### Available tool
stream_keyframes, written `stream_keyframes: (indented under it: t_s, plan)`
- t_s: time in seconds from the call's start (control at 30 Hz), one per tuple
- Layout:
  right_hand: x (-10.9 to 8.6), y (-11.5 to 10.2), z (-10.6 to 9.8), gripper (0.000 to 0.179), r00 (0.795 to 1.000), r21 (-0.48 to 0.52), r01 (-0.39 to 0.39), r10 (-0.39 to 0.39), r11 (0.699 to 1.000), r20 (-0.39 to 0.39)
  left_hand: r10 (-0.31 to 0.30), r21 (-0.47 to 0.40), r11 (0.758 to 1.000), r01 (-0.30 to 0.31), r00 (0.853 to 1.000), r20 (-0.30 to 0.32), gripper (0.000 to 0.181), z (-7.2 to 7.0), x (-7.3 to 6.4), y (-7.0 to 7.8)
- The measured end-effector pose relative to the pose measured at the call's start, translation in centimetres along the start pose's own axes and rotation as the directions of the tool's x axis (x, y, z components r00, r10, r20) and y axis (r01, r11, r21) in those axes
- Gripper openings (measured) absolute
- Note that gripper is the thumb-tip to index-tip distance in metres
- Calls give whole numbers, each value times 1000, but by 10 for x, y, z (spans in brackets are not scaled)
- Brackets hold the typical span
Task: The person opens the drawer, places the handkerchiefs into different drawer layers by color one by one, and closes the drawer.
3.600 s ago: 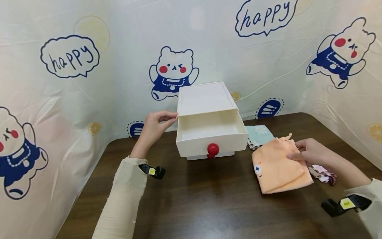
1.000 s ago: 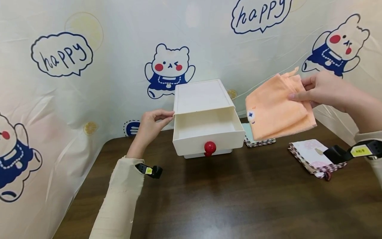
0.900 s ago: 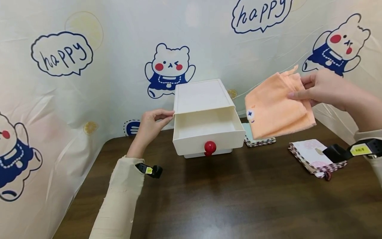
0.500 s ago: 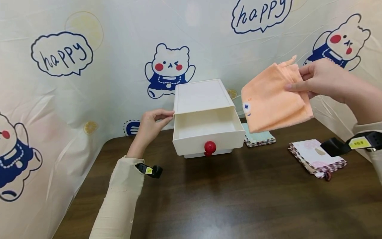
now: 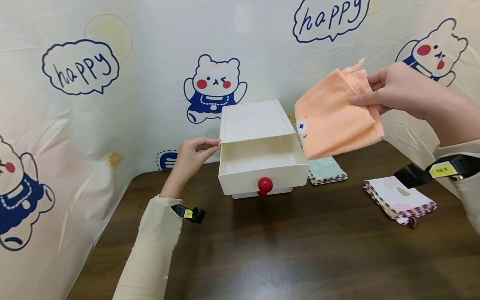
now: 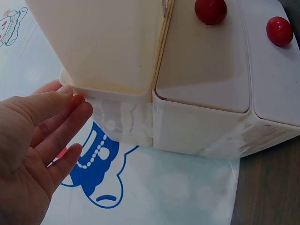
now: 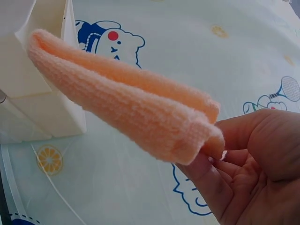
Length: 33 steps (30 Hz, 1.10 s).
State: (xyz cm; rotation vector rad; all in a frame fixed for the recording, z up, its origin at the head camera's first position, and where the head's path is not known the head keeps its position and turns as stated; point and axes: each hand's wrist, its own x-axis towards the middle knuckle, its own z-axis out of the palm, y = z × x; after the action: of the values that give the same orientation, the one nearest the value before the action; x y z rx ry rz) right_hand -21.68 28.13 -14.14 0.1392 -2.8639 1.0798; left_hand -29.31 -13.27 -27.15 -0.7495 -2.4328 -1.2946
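Observation:
My left hand pinches the front left edge of a white drawer cabinet, thumb and fingertips at its rim. The top drawer, with a red knob, is pulled out and looks empty. Lower drawers with red knobs are closed in the left wrist view. My right hand pinches a folded orange towel by its right edge. The towel hangs in the air to the right of the open drawer, partly overlapping it in the head view. The right wrist view shows the towel's folded layers edge-on.
A folded mint-green cloth with a checked edge lies right of the cabinet, partly hidden by the towel. Farther right lies a folded white and pink cloth. Behind the dark wooden table hangs a printed curtain.
My right hand has lifted the orange towel off the table, then higher and leftward toward the drawer, uncovering the white and pink cloth. My left hand keeps its place on the cabinet.

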Motion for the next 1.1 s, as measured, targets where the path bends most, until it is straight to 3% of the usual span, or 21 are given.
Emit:
stream_keyframes:
  t_s: [0.53, 0.77, 1.1]
  plan:
    - [7, -14, 13, 59, 1000, 28, 25, -25, 999, 2, -4, -6, 1000, 4, 1000, 5, 20, 0, 3, 2]
    - [10, -22, 23, 58, 999, 51, 33, -35, 998, 39, -6, -8, 1000, 6, 1000, 5, 20, -1, 1, 2]
    - [10, -29, 37, 53, 996, 91, 87, -90, 992, 21, -9, 7, 1000, 9, 1000, -1, 20, 0, 0, 2]
